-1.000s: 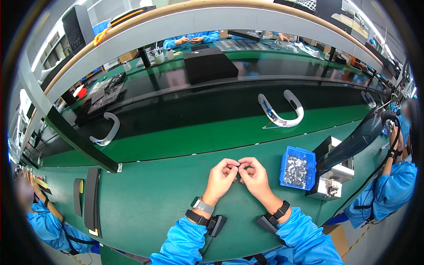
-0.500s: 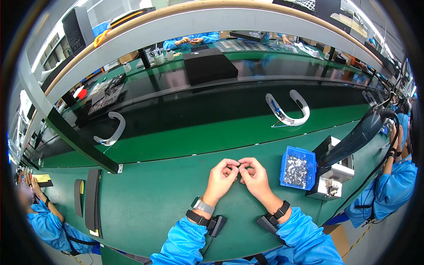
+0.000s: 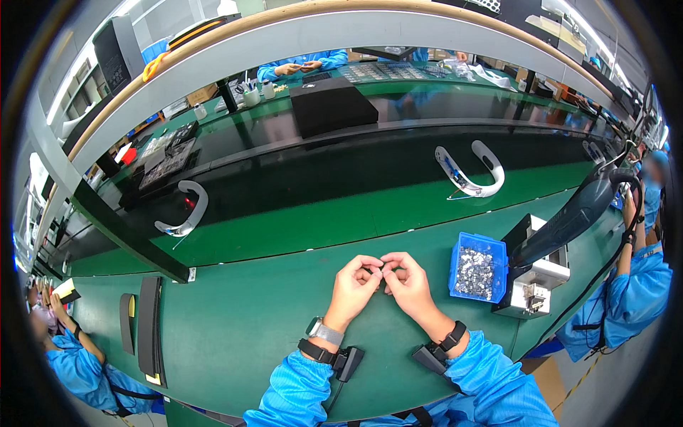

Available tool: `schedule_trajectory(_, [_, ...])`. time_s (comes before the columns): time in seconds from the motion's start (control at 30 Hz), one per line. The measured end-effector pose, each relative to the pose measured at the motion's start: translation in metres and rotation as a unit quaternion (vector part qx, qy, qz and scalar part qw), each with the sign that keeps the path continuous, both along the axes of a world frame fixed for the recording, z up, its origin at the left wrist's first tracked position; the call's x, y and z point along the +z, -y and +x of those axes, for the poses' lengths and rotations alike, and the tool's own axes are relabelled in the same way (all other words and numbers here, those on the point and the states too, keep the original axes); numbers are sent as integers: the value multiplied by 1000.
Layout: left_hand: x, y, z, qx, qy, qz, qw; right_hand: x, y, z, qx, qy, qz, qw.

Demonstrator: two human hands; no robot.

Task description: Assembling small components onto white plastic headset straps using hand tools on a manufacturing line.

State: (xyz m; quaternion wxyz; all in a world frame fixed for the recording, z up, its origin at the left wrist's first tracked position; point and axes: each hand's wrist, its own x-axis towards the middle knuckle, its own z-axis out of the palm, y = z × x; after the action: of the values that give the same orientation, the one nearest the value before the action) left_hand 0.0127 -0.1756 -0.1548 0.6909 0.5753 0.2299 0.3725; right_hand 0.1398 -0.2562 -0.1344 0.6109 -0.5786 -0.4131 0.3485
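My left hand (image 3: 356, 286) and my right hand (image 3: 409, 286) meet fingertip to fingertip above the green bench mat (image 3: 263, 306). Thumbs and forefingers are pinched together on both; whatever sits between them is too small or hidden to name. To the right of my right hand stands a blue bin (image 3: 484, 242) full of small metallic parts (image 3: 475, 272). Each wrist wears a black strap with a dark module, and a watch (image 3: 324, 330) is on my left wrist.
Right of the bin is a metal bench fixture (image 3: 551, 274) under a thick dark arm (image 3: 565, 229). White U-shaped parts (image 3: 491, 190) lie on the belt (image 3: 320, 171) beyond. Dark foam strips (image 3: 149, 327) lie at left. A slanted post (image 3: 131, 231) rises there. Co-workers sit on both sides and opposite.
The white curved parts on the belt have shifted slightly right, and a red glow shows by the left one. My hands stay pinched together in nearly the same place.
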Motion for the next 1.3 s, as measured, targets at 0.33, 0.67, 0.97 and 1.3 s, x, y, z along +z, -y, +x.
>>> schedule_trajectory(0.33, [-2,-1,1,-2,1,2,1000,2,1,0,-1,2,-1,1000])
schedule_trajectory(0.67, [-8,-2,0,12,-26,36,999,0,0,-2,0,-14,-7,1000])
schedule_trajectory(0.97, [-7,-2,-6,21,-31,31,999,1,-3,-9,-2,-2,-22,1000])
schedule_trajectory(1.3, [-2,-3,-7,32,-27,42,998,-4,-4,-6,4,-2,-4,1000])
